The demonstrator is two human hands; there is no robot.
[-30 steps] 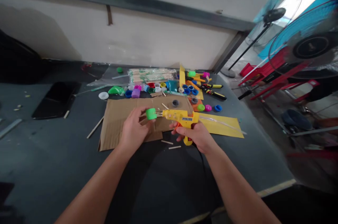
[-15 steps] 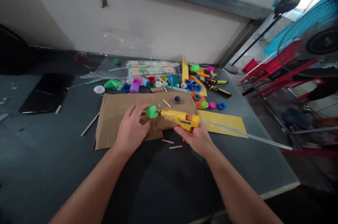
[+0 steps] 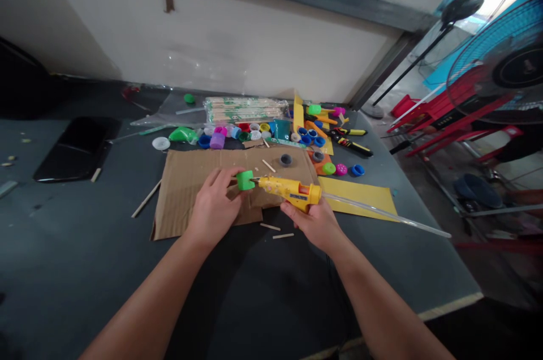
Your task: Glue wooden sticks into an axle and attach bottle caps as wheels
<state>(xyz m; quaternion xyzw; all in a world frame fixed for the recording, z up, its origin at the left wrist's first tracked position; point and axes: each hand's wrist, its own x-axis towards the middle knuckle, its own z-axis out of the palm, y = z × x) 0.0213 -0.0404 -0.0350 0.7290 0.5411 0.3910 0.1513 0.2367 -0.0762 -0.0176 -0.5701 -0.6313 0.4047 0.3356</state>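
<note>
My left hand (image 3: pixel 217 204) pinches a small bright green plastic piece (image 3: pixel 245 180), perhaps a bottle cap, above the brown cardboard (image 3: pixel 186 179). A yellow hot glue gun (image 3: pixel 291 190) is in my right hand (image 3: pixel 316 221), fingers wrapped round its handle. Its metal nozzle points left and meets the green piece, or comes very close to it. From the gun's rear a long clear glue stick (image 3: pixel 382 215) sticks out to the right. A dark grey cap (image 3: pixel 285 160) sits on the cardboard beyond the gun.
Several coloured caps (image 3: pixel 217 140) and a pack of wooden sticks (image 3: pixel 246 109) lie along the wall. Pliers (image 3: pixel 352 142) rest at the back right, yellow card (image 3: pixel 360 196) nearer. A black phone (image 3: pixel 76 149) lies left. A fan (image 3: pixel 517 65) stands beyond the table's right edge.
The glue stick's free end has drawn in toward the gun. Both hands keep nearly the same place, with the green piece still at the nozzle.
</note>
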